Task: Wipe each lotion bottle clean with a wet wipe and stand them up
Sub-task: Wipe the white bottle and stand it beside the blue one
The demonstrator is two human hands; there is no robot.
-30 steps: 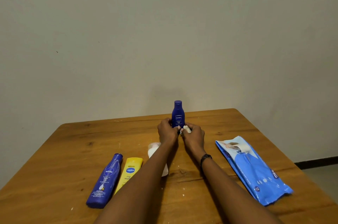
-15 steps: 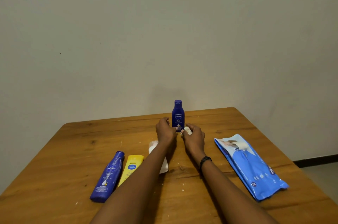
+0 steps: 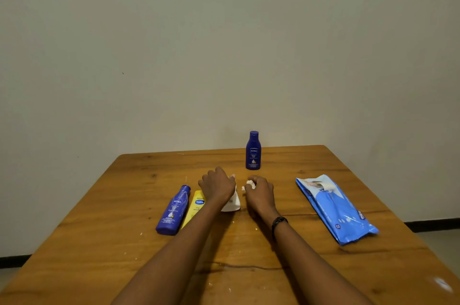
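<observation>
One of four is done, by my reckoning. The small Nivea bottle (image 3: 253, 150) stands upright on its own at the far edge of the wooden table (image 3: 99, 230), at about 1 o'clock from my hands, with nothing touching it. Three are left, all lying flat. The large Nivea bottle (image 3: 174, 210) and the yellow Vaseline bottle (image 3: 198, 205) lie side by side and touching, at 8 o'clock from my left hand (image 3: 217, 186). The white bottle (image 3: 232, 202) is mostly hidden under that hand and wrist.

My right hand (image 3: 258, 190) is clenched around the balled-up wet wipe (image 3: 250, 184), a bit of white showing past my fingers. My left hand has its fingers curled above the white bottle, and I cannot tell whether they have hold of it or only hover. The blue wet wipe pack (image 3: 333, 207) lies at 3 o'clock, well apart from my right hand, with its flap peeled back.

A second ago both hands were up at the small bottle, my left hand against its side and my right hand with the wipe at its base. Now both have drawn back toward me and the bottle is left standing free. My left hand has dropped over the white bottle, so I judge that one is next for wiping.
</observation>
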